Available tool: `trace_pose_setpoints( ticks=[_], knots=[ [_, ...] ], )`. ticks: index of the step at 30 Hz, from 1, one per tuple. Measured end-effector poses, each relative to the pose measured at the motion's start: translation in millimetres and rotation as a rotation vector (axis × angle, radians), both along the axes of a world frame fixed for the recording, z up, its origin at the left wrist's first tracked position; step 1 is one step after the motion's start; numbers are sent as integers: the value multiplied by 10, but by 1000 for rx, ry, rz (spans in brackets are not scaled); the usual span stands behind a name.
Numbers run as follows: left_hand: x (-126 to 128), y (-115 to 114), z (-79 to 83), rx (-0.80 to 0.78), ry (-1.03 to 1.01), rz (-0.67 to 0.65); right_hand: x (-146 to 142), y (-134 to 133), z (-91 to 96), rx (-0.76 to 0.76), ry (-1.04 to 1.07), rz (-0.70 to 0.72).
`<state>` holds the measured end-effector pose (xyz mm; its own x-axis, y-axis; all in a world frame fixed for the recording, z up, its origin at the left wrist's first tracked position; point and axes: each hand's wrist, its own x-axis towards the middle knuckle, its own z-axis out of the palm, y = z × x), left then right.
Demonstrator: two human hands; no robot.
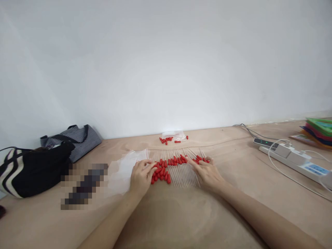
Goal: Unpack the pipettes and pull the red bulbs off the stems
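Many small red bulb-shaped pieces (162,174) lie heaped on the wooden table, beside my left hand (141,175). Its fingers are bent and apart, with the tips against the left end of the red pieces. Thin pale pointed sticks (184,175) lie side by side in a row, with a line of red tips (174,161) across their middle. My right hand (207,172) rests over the row's right end, index finger stretched out to touch the red tips. More red tips (199,158) show beside its fingers. The thumb of my right hand is mostly hidden.
Thin white sheets (123,169) lie left of my left hand. Loose red pieces (166,140) and a clear plastic bag (173,135) sit near the wall. Bags (38,169) stand at left beside a blurred-out patch. At right are a power strip (298,165), cables and coloured sheets (320,131).
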<state>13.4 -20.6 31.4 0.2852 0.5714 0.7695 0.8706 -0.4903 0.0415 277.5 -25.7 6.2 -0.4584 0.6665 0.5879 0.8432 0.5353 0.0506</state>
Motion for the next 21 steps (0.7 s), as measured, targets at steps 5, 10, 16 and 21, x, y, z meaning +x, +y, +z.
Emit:
trace_pose_setpoints(
  ticks=[5,10,16,21],
  knots=[
    [-249,118,67,-414,-231,118,116,65,18,-209,39,-296],
    [-296,148,7,-636,-427,117,130,17,-34,-370,59,-323],
    [-244,110,34,-649,-365,32,20,34,-125,-402,170,-247],
    [-184,31,136,-732,-159,-172,-66,72,-206,-394,250,-232]
  ],
)
